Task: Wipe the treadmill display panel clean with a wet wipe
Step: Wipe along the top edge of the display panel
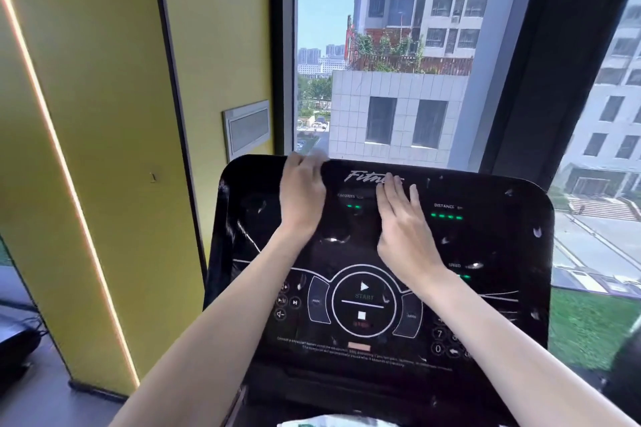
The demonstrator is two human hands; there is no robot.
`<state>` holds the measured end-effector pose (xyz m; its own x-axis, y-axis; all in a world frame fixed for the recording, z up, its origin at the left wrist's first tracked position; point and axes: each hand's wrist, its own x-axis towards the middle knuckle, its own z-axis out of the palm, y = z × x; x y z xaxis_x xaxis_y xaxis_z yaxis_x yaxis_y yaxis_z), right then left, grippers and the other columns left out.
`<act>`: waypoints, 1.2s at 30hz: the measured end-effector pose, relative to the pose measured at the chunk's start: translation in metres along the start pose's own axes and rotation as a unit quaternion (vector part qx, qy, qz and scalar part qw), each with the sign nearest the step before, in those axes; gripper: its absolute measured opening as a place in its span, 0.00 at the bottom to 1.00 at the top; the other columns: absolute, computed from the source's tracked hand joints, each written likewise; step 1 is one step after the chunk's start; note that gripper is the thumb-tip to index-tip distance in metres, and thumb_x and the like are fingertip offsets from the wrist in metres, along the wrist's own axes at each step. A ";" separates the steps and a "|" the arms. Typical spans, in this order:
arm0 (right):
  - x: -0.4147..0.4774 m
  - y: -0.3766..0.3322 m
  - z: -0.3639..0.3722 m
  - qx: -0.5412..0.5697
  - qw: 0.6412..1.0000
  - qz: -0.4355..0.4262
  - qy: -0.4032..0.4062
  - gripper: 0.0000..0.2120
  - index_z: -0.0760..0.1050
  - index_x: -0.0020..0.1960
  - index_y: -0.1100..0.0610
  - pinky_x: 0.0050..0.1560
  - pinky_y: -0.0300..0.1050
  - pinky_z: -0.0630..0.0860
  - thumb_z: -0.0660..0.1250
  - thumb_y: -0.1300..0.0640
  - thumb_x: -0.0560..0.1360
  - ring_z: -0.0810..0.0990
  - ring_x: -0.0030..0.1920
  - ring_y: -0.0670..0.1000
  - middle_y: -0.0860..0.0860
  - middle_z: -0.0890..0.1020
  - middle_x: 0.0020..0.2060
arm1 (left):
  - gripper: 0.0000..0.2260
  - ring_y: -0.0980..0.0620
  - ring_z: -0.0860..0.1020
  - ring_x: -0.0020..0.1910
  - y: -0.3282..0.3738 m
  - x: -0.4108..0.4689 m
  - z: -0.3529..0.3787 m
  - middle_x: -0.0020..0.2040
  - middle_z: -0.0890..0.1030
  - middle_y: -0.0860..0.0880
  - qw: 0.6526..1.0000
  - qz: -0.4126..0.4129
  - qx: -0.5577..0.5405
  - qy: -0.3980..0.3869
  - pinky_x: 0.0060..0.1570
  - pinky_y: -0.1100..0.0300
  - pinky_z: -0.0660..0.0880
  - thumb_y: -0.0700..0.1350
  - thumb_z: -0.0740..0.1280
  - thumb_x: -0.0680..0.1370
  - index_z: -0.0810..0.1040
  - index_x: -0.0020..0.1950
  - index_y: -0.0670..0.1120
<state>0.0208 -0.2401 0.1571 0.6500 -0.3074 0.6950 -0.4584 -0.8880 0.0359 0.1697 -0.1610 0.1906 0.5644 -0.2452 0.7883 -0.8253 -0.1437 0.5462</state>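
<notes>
The black treadmill display panel [485, 246] fills the middle of the view, with green lights, a round START/STOP control and white smears on its glossy face. My left hand [301, 198] lies at the panel's top edge, fingers curled over a blurred white wet wipe [319, 155] that shows just past the fingertips. My right hand [404, 222] rests flat on the upper middle of the panel under the brand lettering, fingers slightly apart and nothing in it. Both forearms reach up from the bottom of the view.
A white and green pack [333, 422] peeks in at the bottom edge below the panel. A yellow wall [104, 114] with a lit strip stands at the left. Behind the panel is a large window [399, 62] with a dark frame.
</notes>
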 end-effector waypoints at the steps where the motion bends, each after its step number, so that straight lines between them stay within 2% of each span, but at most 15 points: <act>1: 0.000 0.001 0.000 0.013 1.000 0.000 0.001 0.35 0.62 0.70 0.71 0.73 0.55 0.48 0.62 0.77 0.62 0.60 0.72 0.61 0.66 0.63 0.70 | 0.09 0.52 0.70 0.39 -0.001 -0.001 -0.001 0.45 0.72 0.46 0.997 -0.058 -0.006 0.043 0.43 0.62 0.70 0.39 0.60 0.80 0.78 0.56 0.43; 3: -0.001 0.001 0.000 0.026 1.000 -0.003 0.000 0.35 0.62 0.70 0.70 0.73 0.55 0.48 0.63 0.76 0.62 0.59 0.73 0.61 0.65 0.63 0.70 | 0.09 0.51 0.70 0.38 0.011 -0.008 0.005 0.45 0.72 0.45 0.998 -0.045 0.002 0.045 0.41 0.60 0.72 0.39 0.60 0.80 0.78 0.55 0.42; 6: -0.001 0.006 -0.003 0.017 1.000 -0.020 -0.009 0.35 0.63 0.69 0.70 0.73 0.55 0.49 0.63 0.75 0.62 0.60 0.72 0.60 0.65 0.64 0.70 | 0.07 0.47 0.74 0.39 0.024 -0.019 0.017 0.43 0.74 0.44 0.993 0.099 0.012 -0.065 0.41 0.57 0.74 0.36 0.62 0.78 0.79 0.52 0.39; 8: -0.002 0.012 -0.006 0.010 0.999 -0.035 -0.017 0.35 0.63 0.70 0.69 0.73 0.54 0.48 0.63 0.75 0.62 0.60 0.73 0.59 0.64 0.64 0.70 | 0.08 0.49 0.74 0.42 0.018 -0.009 0.014 0.45 0.74 0.45 0.997 0.048 0.004 -0.056 0.45 0.62 0.71 0.38 0.61 0.80 0.79 0.54 0.40; 11: -0.003 0.017 -0.010 0.003 0.998 -0.060 -0.025 0.35 0.61 0.71 0.69 0.73 0.53 0.46 0.63 0.74 0.64 0.57 0.74 0.58 0.63 0.62 0.72 | 0.09 0.52 0.71 0.40 0.013 -0.004 0.007 0.45 0.73 0.46 0.992 -0.106 -0.009 0.064 0.43 0.68 0.66 0.40 0.60 0.81 0.79 0.53 0.41; 12: -0.003 0.018 -0.010 -0.001 0.998 -0.065 -0.029 0.35 0.60 0.71 0.69 0.73 0.53 0.45 0.63 0.73 0.65 0.56 0.74 0.58 0.63 0.61 0.72 | 0.09 0.52 0.72 0.40 0.020 -0.007 0.010 0.45 0.73 0.46 0.992 -0.104 -0.009 0.065 0.42 0.69 0.66 0.40 0.60 0.80 0.79 0.54 0.41; 16: -0.002 0.022 -0.013 -0.007 0.996 -0.085 -0.028 0.33 0.60 0.71 0.69 0.73 0.52 0.42 0.63 0.71 0.66 0.56 0.74 0.59 0.64 0.61 0.72 | 0.08 0.52 0.74 0.40 0.044 -0.021 0.028 0.43 0.76 0.46 0.996 0.065 -0.013 -0.064 0.44 0.64 0.71 0.39 0.64 0.79 0.80 0.54 0.39; 17: -0.003 0.024 -0.013 -0.003 0.996 -0.092 -0.023 0.33 0.59 0.71 0.69 0.73 0.51 0.42 0.63 0.71 0.67 0.55 0.74 0.58 0.64 0.60 0.72 | 0.08 0.52 0.74 0.40 0.043 -0.015 0.027 0.42 0.75 0.47 0.996 0.059 -0.008 -0.060 0.43 0.66 0.71 0.40 0.64 0.79 0.80 0.53 0.38; 21: -0.011 0.037 -0.013 0.036 0.997 -0.061 0.012 0.34 0.60 0.71 0.69 0.74 0.53 0.47 0.63 0.75 0.66 0.57 0.74 0.59 0.64 0.61 0.71 | 0.11 0.49 0.74 0.43 0.030 -0.004 0.019 0.44 0.74 0.44 0.992 -0.102 0.011 0.072 0.42 0.72 0.63 0.41 0.60 0.80 0.79 0.51 0.35; 26: -0.024 0.054 -0.011 0.048 0.998 -0.027 0.033 0.32 0.63 0.69 0.71 0.73 0.57 0.54 0.63 0.75 0.65 0.60 0.72 0.61 0.66 0.65 0.69 | 0.08 0.47 0.76 0.42 0.061 -0.029 0.047 0.46 0.75 0.43 0.990 0.112 0.049 -0.064 0.42 0.60 0.73 0.35 0.62 0.78 0.78 0.54 0.38; 27: -0.025 0.057 -0.011 0.044 0.998 -0.028 0.033 0.33 0.63 0.69 0.71 0.73 0.57 0.54 0.63 0.75 0.64 0.61 0.72 0.61 0.66 0.65 0.69 | 0.08 0.47 0.76 0.43 0.058 -0.024 0.047 0.48 0.76 0.43 0.992 0.098 0.048 -0.058 0.43 0.59 0.73 0.36 0.62 0.78 0.78 0.55 0.39; 30: -0.027 0.062 -0.010 0.038 0.998 -0.018 0.036 0.32 0.63 0.69 0.71 0.73 0.57 0.53 0.63 0.75 0.65 0.60 0.72 0.61 0.66 0.65 0.69 | 0.09 0.50 0.74 0.45 0.053 -0.019 0.041 0.50 0.75 0.44 0.995 -0.080 0.026 0.062 0.45 0.67 0.67 0.39 0.59 0.80 0.77 0.57 0.40; 31: -0.028 0.063 -0.010 0.036 0.999 -0.009 0.038 0.32 0.62 0.69 0.71 0.73 0.56 0.52 0.62 0.75 0.65 0.59 0.73 0.62 0.67 0.64 0.70 | 0.09 0.51 0.73 0.45 0.058 -0.024 0.043 0.49 0.74 0.45 0.992 -0.094 0.027 0.080 0.45 0.67 0.68 0.39 0.59 0.80 0.77 0.56 0.41; 34: -0.029 0.065 -0.010 0.036 0.998 0.007 0.043 0.31 0.60 0.70 0.72 0.74 0.57 0.51 0.60 0.73 0.67 0.58 0.73 0.63 0.68 0.62 0.70 | 0.08 0.52 0.72 0.41 0.075 -0.041 0.057 0.45 0.74 0.45 0.997 0.058 0.044 -0.018 0.43 0.64 0.70 0.36 0.61 0.79 0.78 0.55 0.40; 36: -0.029 0.068 -0.011 0.030 0.999 -0.001 0.045 0.28 0.61 0.70 0.72 0.73 0.58 0.52 0.58 0.70 0.70 0.59 0.72 0.63 0.68 0.63 0.69 | 0.08 0.52 0.72 0.38 0.070 -0.034 0.056 0.43 0.73 0.46 0.995 0.081 0.046 -0.045 0.41 0.69 0.67 0.37 0.63 0.79 0.79 0.53 0.38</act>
<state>-0.0355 -0.2881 0.1471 0.5926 -0.2758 0.7568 -0.4187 -0.9081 -0.0031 0.0919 -0.2160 0.1861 0.4228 -0.3567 0.8331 -0.9061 -0.1822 0.3818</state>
